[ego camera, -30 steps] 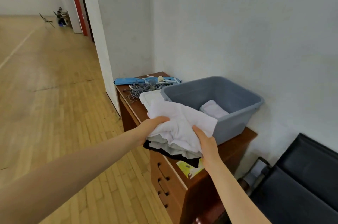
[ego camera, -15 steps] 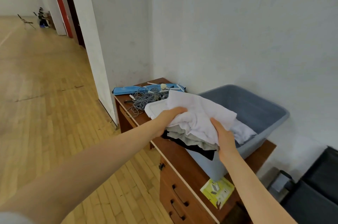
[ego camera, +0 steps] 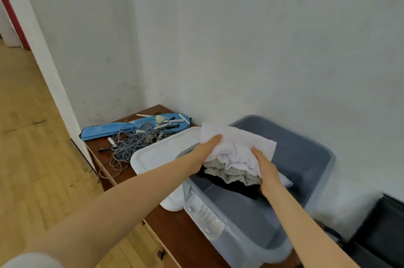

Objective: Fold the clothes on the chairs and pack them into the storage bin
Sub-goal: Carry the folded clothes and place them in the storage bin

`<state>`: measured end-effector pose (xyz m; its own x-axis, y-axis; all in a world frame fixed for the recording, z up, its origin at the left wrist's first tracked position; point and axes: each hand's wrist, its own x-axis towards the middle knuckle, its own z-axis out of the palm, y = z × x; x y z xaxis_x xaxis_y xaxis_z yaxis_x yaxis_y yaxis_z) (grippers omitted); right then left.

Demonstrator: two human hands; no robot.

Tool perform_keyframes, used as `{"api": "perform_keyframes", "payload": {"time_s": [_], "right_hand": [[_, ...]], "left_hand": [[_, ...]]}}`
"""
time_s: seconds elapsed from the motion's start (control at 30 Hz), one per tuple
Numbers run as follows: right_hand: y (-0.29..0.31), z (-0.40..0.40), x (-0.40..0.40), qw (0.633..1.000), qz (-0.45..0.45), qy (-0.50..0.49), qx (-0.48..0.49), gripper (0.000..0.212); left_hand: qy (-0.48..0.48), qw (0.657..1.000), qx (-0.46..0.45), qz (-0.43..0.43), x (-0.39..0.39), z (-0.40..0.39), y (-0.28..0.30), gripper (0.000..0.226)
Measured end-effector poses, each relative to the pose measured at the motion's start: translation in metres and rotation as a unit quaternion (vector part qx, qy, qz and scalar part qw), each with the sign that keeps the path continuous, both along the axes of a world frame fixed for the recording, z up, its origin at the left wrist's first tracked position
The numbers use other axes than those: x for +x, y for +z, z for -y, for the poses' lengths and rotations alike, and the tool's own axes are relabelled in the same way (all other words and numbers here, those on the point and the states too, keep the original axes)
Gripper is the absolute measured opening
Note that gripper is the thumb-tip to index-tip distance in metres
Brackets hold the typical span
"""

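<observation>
Head view shows my left hand (ego camera: 205, 149) and my right hand (ego camera: 265, 171) each with a tight grip on one side of the pile of folded clothes (ego camera: 236, 158), so the white, grey and black layers stay stacked. I hold the pile right over the open grey storage bin (ego camera: 306, 158), because that is where it should go down. The white lid (ego camera: 161, 154) lies just beside the bin on the brown surface (ego camera: 175, 228), out of my way.

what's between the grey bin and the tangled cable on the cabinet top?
Head view: the white bin lid lies flat between the cable tangle and the storage bin.
</observation>
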<state>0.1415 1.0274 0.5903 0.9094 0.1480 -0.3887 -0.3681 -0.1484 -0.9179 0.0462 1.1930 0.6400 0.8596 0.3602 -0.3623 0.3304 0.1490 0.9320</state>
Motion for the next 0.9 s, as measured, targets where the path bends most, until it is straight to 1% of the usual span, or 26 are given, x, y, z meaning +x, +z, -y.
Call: {"api": "perform_keyframes", "payload": {"time_s": [0.03,0.07,0.13,0.17,0.23,0.3,0.33,0.37,0.43,0.57,0.67,0.8,0.83,0.9], "right_hand": [[-0.004,0.000,0.004,1.000,0.006,0.002,0.005,0.046],[-0.011,0.000,0.012,1.000,0.001,-0.020,0.009,0.051],[-0.018,-0.003,0.029,0.999,-0.009,-0.030,0.029,0.054],[-0.027,-0.004,0.034,0.998,-0.017,-0.043,0.042,0.059],[-0.043,-0.007,0.047,0.995,-0.047,-0.075,0.033,0.068],[-0.061,-0.009,0.055,0.991,-0.084,-0.104,-0.017,0.087],[-0.071,-0.010,0.057,0.988,-0.103,-0.109,-0.028,0.098],[-0.083,-0.010,0.062,0.985,-0.117,-0.124,-0.023,0.103],[-0.100,-0.009,0.068,0.979,-0.131,-0.157,-0.016,0.092],[-0.129,-0.001,0.083,0.966,-0.190,-0.164,-0.061,0.081],[-0.149,0.008,0.089,0.959,-0.220,-0.160,-0.083,0.065],[-0.167,0.007,0.079,0.949,-0.247,-0.146,-0.127,0.058],[-0.175,0.008,0.076,0.948,-0.248,-0.147,-0.132,0.058],[-0.186,0.011,0.069,0.940,-0.254,-0.180,-0.136,0.055]], "left_hand": [[0.013,1.000,0.003,-0.006,0.010,0.000,-0.003,0.072],[0.018,1.000,0.007,-0.021,0.022,0.000,-0.007,0.069],[0.007,0.998,0.009,-0.063,0.046,0.000,-0.016,0.074],[0.003,0.996,0.019,-0.083,0.059,-0.001,-0.023,0.078],[-0.013,0.991,0.058,-0.116,0.086,-0.003,-0.041,0.081],[-0.048,0.986,0.074,-0.139,0.110,0.000,-0.063,0.072],[-0.065,0.983,0.083,-0.147,0.118,0.002,-0.073,0.066],[-0.082,0.980,0.098,-0.154,0.127,0.003,-0.083,0.063],[-0.115,0.971,0.121,-0.174,0.143,0.002,-0.106,0.063],[-0.166,0.953,0.120,-0.224,0.177,-0.001,-0.162,0.066],[-0.204,0.942,0.118,-0.240,0.192,0.002,-0.195,0.067],[-0.258,0.908,0.227,-0.240,0.205,0.002,-0.228,0.057],[-0.261,0.906,0.239,-0.231,0.206,0.000,-0.233,0.053],[-0.243,0.918,0.233,-0.210,0.209,-0.005,-0.238,0.046]]}}
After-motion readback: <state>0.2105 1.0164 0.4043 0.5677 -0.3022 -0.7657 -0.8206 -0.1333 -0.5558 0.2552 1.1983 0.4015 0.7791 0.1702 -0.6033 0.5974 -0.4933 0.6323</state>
